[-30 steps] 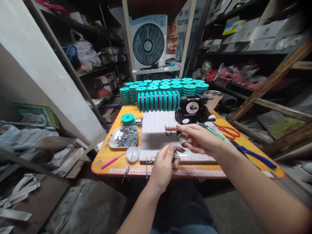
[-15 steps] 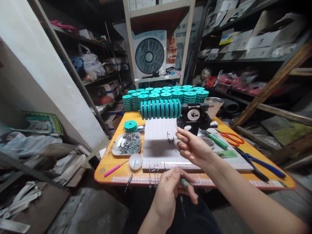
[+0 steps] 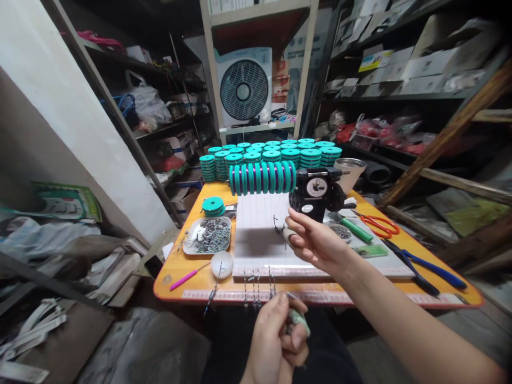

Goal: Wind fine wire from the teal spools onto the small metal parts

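Low at the table's front edge is my left hand [image 3: 274, 338], its thumb and fingers closed in a pinch. One of its fingers carries a greenish wrap [image 3: 298, 320], and a tiny pale tip shows by the thumb; what it grips is too small to name. Above the white board [image 3: 256, 253], my right hand [image 3: 316, 240] is closed too, thumb against forefinger, a whitish wrap [image 3: 288, 234] on one finger. Anything in that pinch is too fine to see. Behind it, a row of teal spools [image 3: 262, 178] sits on the shaft of a black winding machine [image 3: 316, 192].
Short dark strands with small metal fittings [image 3: 253, 290] hang at the front edge. A tray of metal parts [image 3: 208, 234], a round white dish [image 3: 222, 265] and a pink-handled tool [image 3: 188, 278] lie left. Orange scissors [image 3: 380, 226] and blue-handled pliers [image 3: 434, 269] lie right. Stacked teal spools [image 3: 272, 154] stand behind.
My left hand has moved slightly down, and its fingers have curled in more. My right hand stays in nearly the same place, still pinched. The view has shifted slightly.
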`<state>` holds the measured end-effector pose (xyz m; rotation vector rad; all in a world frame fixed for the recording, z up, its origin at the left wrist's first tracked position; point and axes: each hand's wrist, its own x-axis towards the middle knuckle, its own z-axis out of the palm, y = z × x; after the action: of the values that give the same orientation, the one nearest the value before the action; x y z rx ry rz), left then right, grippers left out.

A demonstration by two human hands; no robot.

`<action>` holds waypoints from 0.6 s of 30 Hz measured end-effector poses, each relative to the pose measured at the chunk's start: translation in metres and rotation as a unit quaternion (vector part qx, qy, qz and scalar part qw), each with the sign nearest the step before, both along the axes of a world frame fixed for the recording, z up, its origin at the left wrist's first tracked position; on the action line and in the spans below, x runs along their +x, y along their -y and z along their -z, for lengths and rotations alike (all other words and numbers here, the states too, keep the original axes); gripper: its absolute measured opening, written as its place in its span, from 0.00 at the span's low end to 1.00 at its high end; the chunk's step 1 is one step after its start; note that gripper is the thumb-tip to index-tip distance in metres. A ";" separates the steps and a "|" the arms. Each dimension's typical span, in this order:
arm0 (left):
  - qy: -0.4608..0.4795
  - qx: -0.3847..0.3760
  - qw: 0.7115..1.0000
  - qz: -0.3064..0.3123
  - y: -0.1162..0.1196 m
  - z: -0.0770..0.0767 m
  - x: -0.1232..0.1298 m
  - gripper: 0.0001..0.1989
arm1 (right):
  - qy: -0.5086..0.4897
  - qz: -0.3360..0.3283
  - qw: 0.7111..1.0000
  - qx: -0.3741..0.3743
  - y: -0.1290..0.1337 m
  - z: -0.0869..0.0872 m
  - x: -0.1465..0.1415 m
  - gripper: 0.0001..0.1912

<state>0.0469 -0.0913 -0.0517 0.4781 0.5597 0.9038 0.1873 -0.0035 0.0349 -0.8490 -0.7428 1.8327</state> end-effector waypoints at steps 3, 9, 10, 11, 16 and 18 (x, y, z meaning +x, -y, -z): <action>-0.001 0.012 0.999 0.030 0.002 0.002 -0.003 0.16 | 0.002 0.004 1.000 -0.002 0.000 0.001 0.003 0.22; 0.009 -0.001 1.000 0.020 0.003 0.010 -0.004 0.16 | 0.002 -0.008 1.000 -0.007 0.000 0.002 0.003 0.22; 0.013 -0.004 1.000 0.016 0.003 0.012 -0.004 0.16 | 0.001 -0.009 1.000 -0.007 0.000 0.002 0.003 0.22; 0.016 -0.007 1.000 0.015 0.004 0.014 -0.004 0.16 | 0.000 -0.009 1.000 -0.006 0.000 0.003 0.003 0.22; 0.016 -0.019 0.999 0.030 0.007 0.021 -0.006 0.17 | -0.003 -0.015 1.000 0.003 -0.001 0.008 0.005 0.23; 0.020 -0.019 0.999 0.031 0.009 0.024 -0.008 0.17 | -0.006 -0.018 1.000 0.009 -0.002 0.009 0.005 0.22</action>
<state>0.0393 -0.0998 -0.0754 0.4388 0.5213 0.8397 0.1921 -0.0018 0.0259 -0.8181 -0.7711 1.8584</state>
